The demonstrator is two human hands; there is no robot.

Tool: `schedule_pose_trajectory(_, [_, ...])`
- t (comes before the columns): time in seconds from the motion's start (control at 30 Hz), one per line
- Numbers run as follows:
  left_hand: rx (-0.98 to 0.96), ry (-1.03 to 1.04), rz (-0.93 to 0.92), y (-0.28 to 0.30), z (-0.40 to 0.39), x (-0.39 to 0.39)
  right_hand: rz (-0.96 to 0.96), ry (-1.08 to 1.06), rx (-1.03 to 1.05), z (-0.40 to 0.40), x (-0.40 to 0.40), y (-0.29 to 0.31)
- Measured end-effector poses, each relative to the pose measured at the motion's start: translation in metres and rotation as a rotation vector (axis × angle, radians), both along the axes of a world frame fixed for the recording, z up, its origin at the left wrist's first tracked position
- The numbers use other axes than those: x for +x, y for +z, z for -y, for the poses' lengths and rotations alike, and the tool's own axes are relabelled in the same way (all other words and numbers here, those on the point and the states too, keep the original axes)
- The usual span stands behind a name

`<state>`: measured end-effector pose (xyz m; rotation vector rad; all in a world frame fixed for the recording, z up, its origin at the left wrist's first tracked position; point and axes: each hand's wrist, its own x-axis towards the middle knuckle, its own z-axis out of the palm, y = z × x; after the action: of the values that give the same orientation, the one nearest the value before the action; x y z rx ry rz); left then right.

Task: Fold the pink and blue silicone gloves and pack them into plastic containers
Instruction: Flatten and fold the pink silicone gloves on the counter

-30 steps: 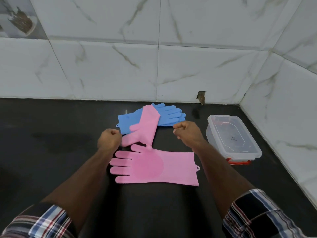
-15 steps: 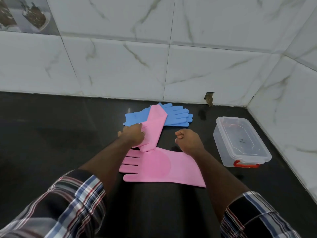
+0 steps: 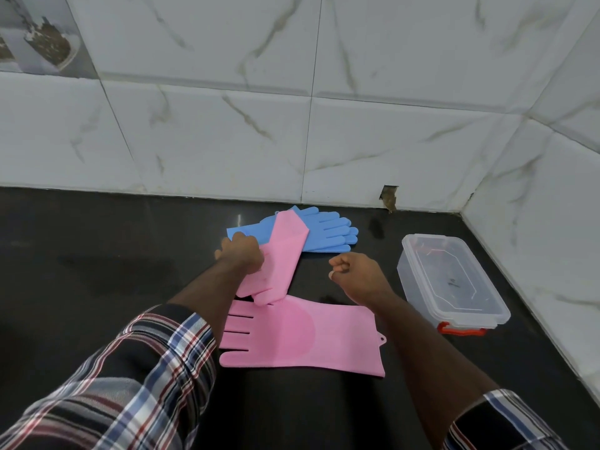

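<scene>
Early going here — nothing looks packed yet. The left hand (image 3: 242, 254) is clamped on the upper pink glove (image 3: 279, 258), which lies diagonally, cuff pointing far-right over the blue gloves (image 3: 324, 233), fingers angled near-left. That grip reads as the start of a fold.

The right hand (image 3: 357, 277) hovers in a loose fist, holding nothing, just above the flat pink glove (image 3: 302, 339). That one runs left to right, fingers left and cuff right, unfolded.

The plastic container (image 3: 454, 284) sits to the right with its lid on — so all the folding, opening and packing appears to remain.
</scene>
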<state>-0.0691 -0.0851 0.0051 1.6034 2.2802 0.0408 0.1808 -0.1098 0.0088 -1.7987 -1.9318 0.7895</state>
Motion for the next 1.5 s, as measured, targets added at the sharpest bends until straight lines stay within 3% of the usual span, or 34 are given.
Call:
schedule_pose_trajectory(0.07, [-0.027, 0.003, 0.024, -0.001, -0.002, 0.000, 0.006, 0.018, -0.004, -0.001, -0.001, 0.001])
schedule_pose_trajectory(0.23, [0.112, 0.001, 0.115, 0.006, 0.000, -0.001, 0.017, 0.049, 0.014, -0.001, -0.001, 0.004])
schedule_pose_trajectory(0.4, [0.283, -0.179, 0.289, 0.028, 0.007, 0.006, -0.013, 0.066, 0.131, -0.004, -0.007, 0.020])
schedule_pose_trajectory(0.53, [0.391, -0.350, 0.288, 0.064, 0.018, 0.008, -0.031, 0.102, 0.220, -0.010, -0.020, 0.044])
schedule_pose_trajectory(0.87, [0.520, -0.652, 0.268, 0.136, 0.045, 0.003, 0.126, 0.486, 0.231, -0.010, -0.051, 0.111])
schedule_pose_trajectory(1.17, [0.539, -0.693, 0.363, 0.152, 0.060, -0.005, -0.131, 0.475, 0.003, 0.003, -0.047, 0.121])
schedule_pose_trajectory(1.33, [0.527, -0.740, 0.374, 0.159, 0.065, -0.008, -0.263, 0.462, -0.017, 0.012, -0.042, 0.121])
schedule_pose_trajectory(1.5, [0.551, -0.648, 0.486, 0.161, 0.068, -0.011, -0.282, 0.427, -0.089, 0.017, -0.035, 0.114])
